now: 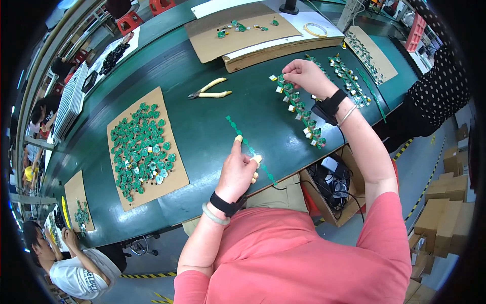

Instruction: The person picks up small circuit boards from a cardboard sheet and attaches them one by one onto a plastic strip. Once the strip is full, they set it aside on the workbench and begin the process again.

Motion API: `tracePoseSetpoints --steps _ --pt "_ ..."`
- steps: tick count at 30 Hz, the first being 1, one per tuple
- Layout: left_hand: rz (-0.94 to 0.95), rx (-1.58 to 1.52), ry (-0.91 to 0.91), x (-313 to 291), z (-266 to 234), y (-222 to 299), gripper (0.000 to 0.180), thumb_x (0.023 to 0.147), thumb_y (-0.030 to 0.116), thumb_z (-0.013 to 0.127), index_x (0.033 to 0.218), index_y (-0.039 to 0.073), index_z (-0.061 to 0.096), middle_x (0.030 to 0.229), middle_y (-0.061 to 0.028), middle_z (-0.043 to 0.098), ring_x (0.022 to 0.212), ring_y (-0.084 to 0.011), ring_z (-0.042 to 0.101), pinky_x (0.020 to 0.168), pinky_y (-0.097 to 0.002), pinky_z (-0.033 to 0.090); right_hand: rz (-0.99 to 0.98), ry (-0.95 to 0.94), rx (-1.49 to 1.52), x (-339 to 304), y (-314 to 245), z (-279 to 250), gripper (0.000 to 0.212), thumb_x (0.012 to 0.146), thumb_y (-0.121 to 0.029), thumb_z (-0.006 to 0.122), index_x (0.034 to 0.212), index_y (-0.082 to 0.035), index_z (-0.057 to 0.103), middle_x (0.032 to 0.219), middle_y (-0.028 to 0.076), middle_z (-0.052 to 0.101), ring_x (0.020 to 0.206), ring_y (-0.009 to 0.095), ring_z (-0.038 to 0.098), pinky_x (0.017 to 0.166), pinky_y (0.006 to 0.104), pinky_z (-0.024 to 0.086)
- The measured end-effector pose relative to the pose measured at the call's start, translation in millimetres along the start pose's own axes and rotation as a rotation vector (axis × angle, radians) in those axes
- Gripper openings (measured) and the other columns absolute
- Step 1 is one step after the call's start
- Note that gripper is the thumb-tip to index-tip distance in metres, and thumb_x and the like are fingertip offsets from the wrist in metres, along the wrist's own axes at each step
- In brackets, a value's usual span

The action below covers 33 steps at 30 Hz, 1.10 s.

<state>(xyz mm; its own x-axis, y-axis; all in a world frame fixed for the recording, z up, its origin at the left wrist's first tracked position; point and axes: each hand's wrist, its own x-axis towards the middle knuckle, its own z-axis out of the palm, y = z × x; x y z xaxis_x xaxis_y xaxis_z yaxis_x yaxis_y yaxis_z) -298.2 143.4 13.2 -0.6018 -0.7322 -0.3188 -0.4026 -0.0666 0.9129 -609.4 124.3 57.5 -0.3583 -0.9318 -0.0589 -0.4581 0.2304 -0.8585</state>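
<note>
My left hand (pixel 235 169) rests over a narrow green strip of joined pieces (pixel 234 125) on the green bench. Its index finger is stretched along the strip, thumb apart from it, and pale finger covers sit on the fingertips. Further right, my right hand (pixel 306 78) is closed in a pinch at the far end of a row of small green circuit boards (pixel 298 109) with white parts. Whatever is between those fingertips is too small to make out. Cutting pliers with cream handles (pixel 215 94) lie beyond my left hand.
A cardboard sheet (pixel 179 175) covered with small round green boards lies left. More rows of boards (pixel 349 78) lie at the right. A raised board (pixel 263 53) with cardboard and a tape roll (pixel 315 30) stands at the back. Below the edge is a carton (pixel 344 215) of cables. People work nearby.
</note>
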Motion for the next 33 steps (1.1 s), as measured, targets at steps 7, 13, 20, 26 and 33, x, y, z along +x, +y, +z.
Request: tracePoseSetpoints --steps 7,13,20,26,33 --pt "0.039 0.053 -0.053 4.5 -0.2 5.1 0.066 0.086 0.007 0.064 0.142 -0.008 0.033 0.081 -0.0079 0.061 0.058 -0.0127 0.062 0.049 -0.0259 0.05 -0.102 -0.04 0.163 -49.3 -39.6 -6.1 0.018 0.09 -0.01 0.065 0.103 0.001 0.063 0.086 0.002 0.066 0.075 0.007 0.062 0.067 0.0223 0.052" --pt "0.076 -0.216 -0.083 6.0 -11.2 6.7 0.052 0.092 0.012 0.06 0.137 -0.006 0.042 0.093 -0.0066 0.062 0.071 -0.0124 0.064 0.058 -0.0246 0.052 -0.117 -0.102 0.394 -97.4 -79.6 0.4 0.016 0.091 -0.009 0.064 0.104 0.001 0.063 0.088 0.003 0.067 0.078 0.008 0.063 0.071 0.0244 0.055" --pt "0.229 -0.759 -0.121 -22.3 -28.7 26.5 0.037 0.097 0.017 0.059 0.128 -0.003 0.054 0.107 -0.0066 0.064 0.088 -0.0121 0.064 0.076 -0.024 0.052 -0.074 -0.227 0.709 -137.1 -79.3 69.8 0.016 0.092 -0.008 0.064 0.105 0.001 0.061 0.09 0.005 0.067 0.084 0.01 0.065 0.072 0.0255 0.056" --pt "0.311 -0.68 -0.014 -31.5 -28.9 16.2 0.028 0.094 0.007 0.061 0.121 -0.001 0.06 0.106 -0.0066 0.067 0.093 -0.012 0.063 0.082 -0.0252 0.053 -0.151 -0.142 0.67 -137.5 -68.9 115.2 0.016 0.093 -0.007 0.064 0.105 0.002 0.06 0.091 0.005 0.067 0.081 0.01 0.065 0.072 0.0238 0.055" --pt "0.242 -0.676 0.034 -39.9 -42.0 9.8 0.026 0.092 0.003 0.063 0.117 -0.001 0.061 0.102 -0.007 0.067 0.087 -0.0121 0.065 0.078 -0.0258 0.054 -0.057 -0.268 0.652 -140.1 -76.4 112.8 0.012 0.094 -0.008 0.062 0.1 0.002 0.061 0.085 0.005 0.067 0.073 0.008 0.063 0.067 0.0229 0.054"
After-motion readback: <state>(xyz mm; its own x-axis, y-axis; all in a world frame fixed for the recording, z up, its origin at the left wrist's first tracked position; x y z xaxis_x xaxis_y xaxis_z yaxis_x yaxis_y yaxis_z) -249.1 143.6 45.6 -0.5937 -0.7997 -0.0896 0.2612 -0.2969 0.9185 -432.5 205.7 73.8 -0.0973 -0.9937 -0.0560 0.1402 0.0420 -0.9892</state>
